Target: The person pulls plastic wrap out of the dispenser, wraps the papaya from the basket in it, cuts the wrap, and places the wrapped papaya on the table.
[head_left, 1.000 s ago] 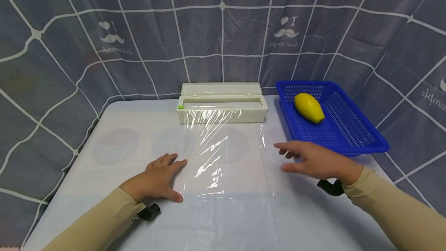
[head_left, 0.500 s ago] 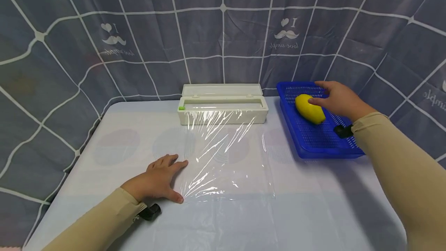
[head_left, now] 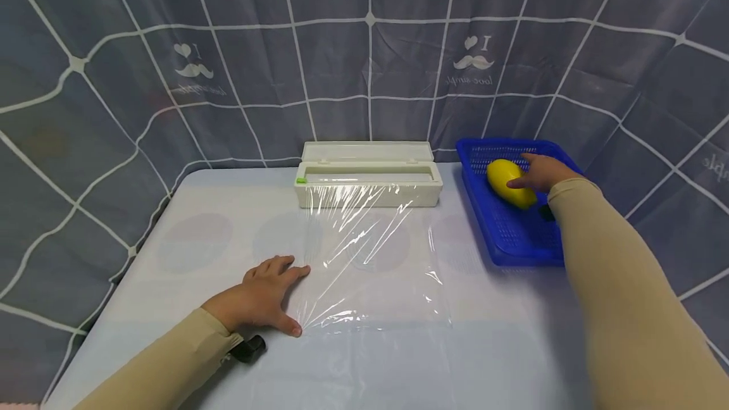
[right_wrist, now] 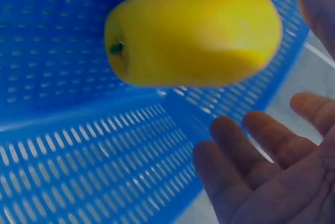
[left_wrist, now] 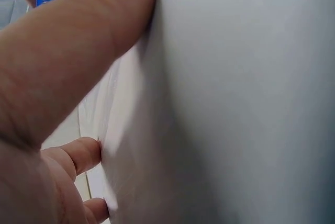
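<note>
A smooth yellow papaya-like fruit with a small green stem spot lies in the blue basket. My right hand hovers over it, thumb at its upper side in the head view. In the right wrist view the fingers spread beside the fruit, with a visible gap between. A sheet of clear cling film stretches toward me from a white dispenser box whose lid stands up. My left hand rests spread on the table at the film's left edge, thumb at its near corner.
A white table with faint printed circles carries everything. Behind and beside it hangs a grey curtain with white grid lines. The dispenser has a green slider at its left end. The basket stands at the back right.
From above the film's right side, my right hand has moved right and back into the basket, lowering around the fruit. My left hand has stayed in place.
</note>
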A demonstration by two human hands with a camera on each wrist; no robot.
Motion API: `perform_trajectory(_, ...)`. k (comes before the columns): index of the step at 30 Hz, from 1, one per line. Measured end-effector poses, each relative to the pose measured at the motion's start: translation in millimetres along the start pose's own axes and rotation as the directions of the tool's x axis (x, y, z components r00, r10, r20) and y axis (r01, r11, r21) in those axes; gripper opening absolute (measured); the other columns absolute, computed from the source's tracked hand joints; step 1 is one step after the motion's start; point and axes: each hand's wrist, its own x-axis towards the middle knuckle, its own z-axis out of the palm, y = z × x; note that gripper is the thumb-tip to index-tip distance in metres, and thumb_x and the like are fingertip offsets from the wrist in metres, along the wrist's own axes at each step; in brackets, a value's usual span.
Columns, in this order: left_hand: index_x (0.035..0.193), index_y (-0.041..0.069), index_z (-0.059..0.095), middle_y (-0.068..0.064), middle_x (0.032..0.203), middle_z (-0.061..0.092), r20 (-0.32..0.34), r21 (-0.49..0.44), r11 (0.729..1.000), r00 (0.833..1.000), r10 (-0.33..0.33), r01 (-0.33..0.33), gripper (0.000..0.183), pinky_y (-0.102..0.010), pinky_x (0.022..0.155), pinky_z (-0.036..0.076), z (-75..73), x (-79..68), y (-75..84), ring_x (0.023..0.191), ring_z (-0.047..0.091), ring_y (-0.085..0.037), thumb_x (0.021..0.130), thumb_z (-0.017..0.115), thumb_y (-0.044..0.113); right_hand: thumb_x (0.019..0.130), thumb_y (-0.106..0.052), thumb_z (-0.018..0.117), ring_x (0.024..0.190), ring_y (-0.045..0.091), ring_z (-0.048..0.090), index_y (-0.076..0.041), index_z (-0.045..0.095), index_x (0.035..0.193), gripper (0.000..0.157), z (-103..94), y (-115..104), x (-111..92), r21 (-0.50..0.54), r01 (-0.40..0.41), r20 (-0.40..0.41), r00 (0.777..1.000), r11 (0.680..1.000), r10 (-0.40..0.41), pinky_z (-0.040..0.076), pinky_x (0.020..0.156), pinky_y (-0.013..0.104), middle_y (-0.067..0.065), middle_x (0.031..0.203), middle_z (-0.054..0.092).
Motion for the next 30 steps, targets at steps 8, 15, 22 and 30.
perform_trajectory(8, 0.16, 0.018, 0.042, -0.024, 0.165, 0.029, 0.009, -0.013, 1.0, 1.0, -0.002, 0.002, 0.118, -0.076, 0.115, 0.026, 0.8, -0.4, 5.2, 0.153, 0.025, -0.052, 0.063, 0.098, 0.056, 0.094, -0.029, 0.076, 0.106, 0.048, 0.058, 0.016, 0.035, 0.147, 0.08, 24.6, 6.9, 8.2, -0.027, 0.034, 0.011, 0.999, 0.999, -0.034, 0.047, 0.098, 0.067, 0.037, 0.12, 0.059)
perform_trajectory(15, 0.16, 0.019, 0.042, -0.024, 0.166, 0.028, 0.008, 0.0, 1.0, 1.0, -0.015, 0.015, 0.119, -0.076, 0.116, 0.026, 1.2, 1.6, 4.1, 0.154, 0.025, -0.052, 0.062, 0.098, 0.056, 0.092, -0.021, 0.078, 0.118, 0.054, 0.055, 0.013, 0.027, 0.155, 0.088, 29.7, 7.5, 11.8, 0.007, 0.016, -0.025, 1.0, 1.0, -0.016, 0.045, 0.105, 0.071, 0.044, 0.139, 0.05)
perform_trajectory(22, 0.161, 0.019, 0.041, -0.024, 0.166, 0.028, 0.003, -0.004, 1.0, 1.0, -0.017, 0.017, 0.12, -0.077, 0.116, 0.025, 2.9, 2.2, -0.3, 0.154, 0.024, -0.052, 0.062, 0.098, 0.057, 0.091, -0.015, 0.078, 0.126, 0.057, 0.049, 0.004, 0.018, 0.162, 0.095, 33.1, 12.1, 16.4, 0.08, -0.027, -0.002, 1.0, 0.996, 0.027, 0.039, 0.11, 0.074, 0.044, 0.148, 0.041)
perform_trajectory(30, 0.16, 0.017, 0.041, -0.026, 0.165, 0.027, 0.009, -0.013, 1.0, 1.0, -0.013, 0.013, 0.118, -0.077, 0.116, 0.023, 1.7, 0.6, -0.6, 0.154, 0.022, -0.053, 0.063, 0.098, 0.054, 0.089, -0.006, 0.075, 0.122, 0.054, 0.052, -0.001, 0.025, 0.163, 0.089, 36.0, 16.1, 21.8, 0.073, 0.094, 0.028, 0.995, 0.993, -0.096, 0.04, 0.107, 0.076, 0.04, 0.147, 0.047)
